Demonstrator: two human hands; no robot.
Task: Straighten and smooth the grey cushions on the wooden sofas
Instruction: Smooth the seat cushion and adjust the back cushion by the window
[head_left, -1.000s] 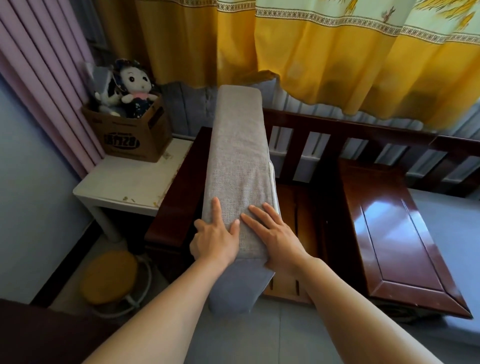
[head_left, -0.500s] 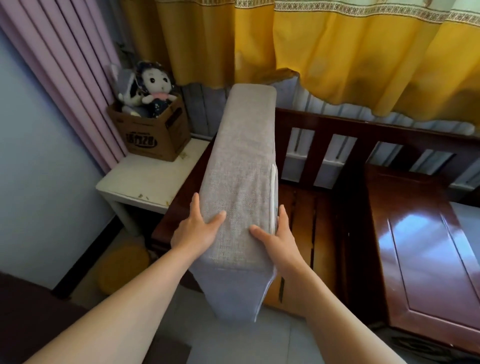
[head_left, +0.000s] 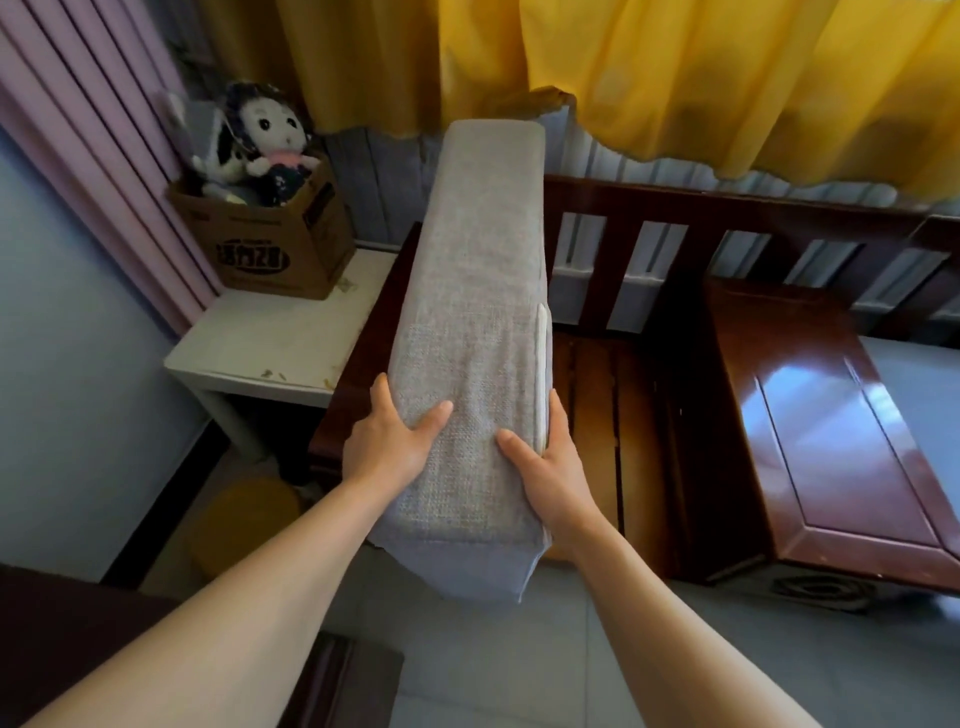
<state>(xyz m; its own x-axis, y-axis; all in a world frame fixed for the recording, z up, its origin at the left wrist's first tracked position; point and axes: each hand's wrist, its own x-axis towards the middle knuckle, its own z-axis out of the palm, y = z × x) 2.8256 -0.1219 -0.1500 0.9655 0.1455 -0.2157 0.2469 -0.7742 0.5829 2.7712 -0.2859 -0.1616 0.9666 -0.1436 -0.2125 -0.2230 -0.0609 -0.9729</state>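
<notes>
1. The grey cushion (head_left: 478, 322) stands on edge over the wooden sofa (head_left: 613, 395), its narrow side facing up, lengthways from the person towards the yellow curtain (head_left: 675, 83).
2. The left hand (head_left: 387, 447) clasps the cushion's left flank near its close end: thumb laid across the top face, fingers wrapped down the far side and out of sight.
3. The right hand (head_left: 550, 462) mirrors it on the right flank, thumb on top, fingers curled over the edge beside a pale seam strip.
4. So both hands grip the cushion between them; its near corner hangs out past the sofa's front, above the tiled floor (head_left: 649, 660).
5. Bare slats of the sofa seat show just right of the cushion, with the slatted backrest behind.
6. Further right sits a glossy wooden panel (head_left: 831, 431), catching the light.
7. On the left, a white side table (head_left: 270, 338) carries a cardboard box (head_left: 270, 244) with a plush doll (head_left: 270, 140) inside.
8. Pink curtain (head_left: 93, 130) falls along the left wall, and a round yellow stool (head_left: 244, 525) sits low by the table.
</notes>
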